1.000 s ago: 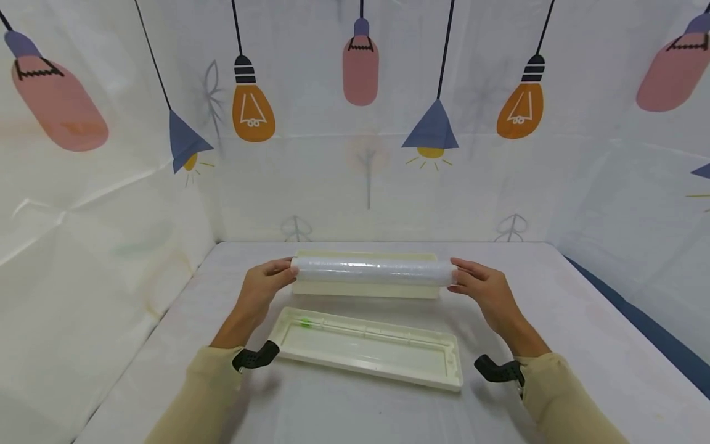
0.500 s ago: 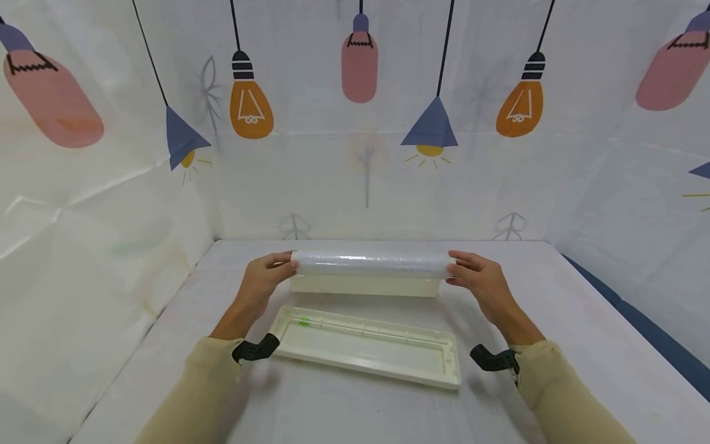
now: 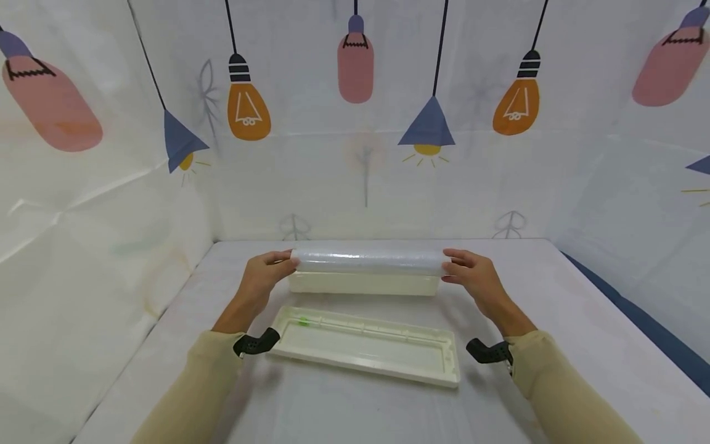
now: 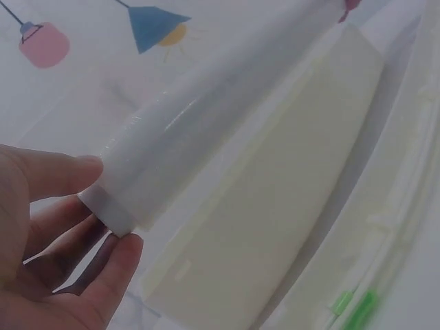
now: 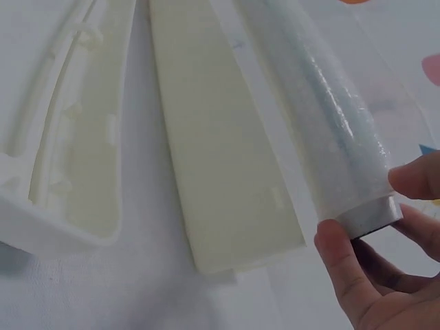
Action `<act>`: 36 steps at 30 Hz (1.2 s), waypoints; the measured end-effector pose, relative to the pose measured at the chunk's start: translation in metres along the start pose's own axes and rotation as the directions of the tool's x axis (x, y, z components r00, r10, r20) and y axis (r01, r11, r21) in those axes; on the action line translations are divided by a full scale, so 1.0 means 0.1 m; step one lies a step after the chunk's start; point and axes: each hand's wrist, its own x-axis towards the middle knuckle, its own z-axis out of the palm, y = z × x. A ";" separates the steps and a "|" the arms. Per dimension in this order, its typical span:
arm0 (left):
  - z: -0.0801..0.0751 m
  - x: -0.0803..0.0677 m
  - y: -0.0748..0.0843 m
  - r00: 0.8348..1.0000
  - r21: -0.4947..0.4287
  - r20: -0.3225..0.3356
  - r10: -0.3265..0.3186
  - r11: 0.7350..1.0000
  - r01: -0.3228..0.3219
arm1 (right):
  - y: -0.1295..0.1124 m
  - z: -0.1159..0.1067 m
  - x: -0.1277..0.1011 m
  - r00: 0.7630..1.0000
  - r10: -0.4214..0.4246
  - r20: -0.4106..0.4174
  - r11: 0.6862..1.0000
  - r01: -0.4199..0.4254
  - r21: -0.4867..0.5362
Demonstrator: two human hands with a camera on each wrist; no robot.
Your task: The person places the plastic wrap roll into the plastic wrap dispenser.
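Head view: the left hand (image 3: 261, 279) and right hand (image 3: 471, 279) pinch the two ends of the cling film roll (image 3: 367, 261) with curled fingertips, holding it level just above the cream box (image 3: 363, 284). Nearer the person than the box lies its open lid (image 3: 368, 345); bare bench (image 3: 554, 320) spreads either side.

You see a bright, evenly lit scene with soft, faint shadows beneath your arms. The head view bends at its edges. Both wrist views are paler and softly blurred up close.
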 end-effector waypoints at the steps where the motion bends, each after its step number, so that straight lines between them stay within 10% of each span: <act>1: 0.00 0.00 0.00 1.000 -0.001 -0.001 -0.003 1.000 0.003 | 0.00 0.01 0.01 1.000 0.005 0.003 1.000 -0.005 0.004; 24: -0.02 0.13 -0.04 1.000 -0.013 -0.007 -0.024 1.000 0.024 | 0.04 0.06 0.21 1.000 0.022 -0.010 0.999 -0.021 0.043; 36: -0.13 0.27 -0.06 0.994 0.049 0.108 0.008 0.999 -0.014 | 0.05 0.10 0.33 0.999 0.039 -0.012 0.998 -0.038 0.055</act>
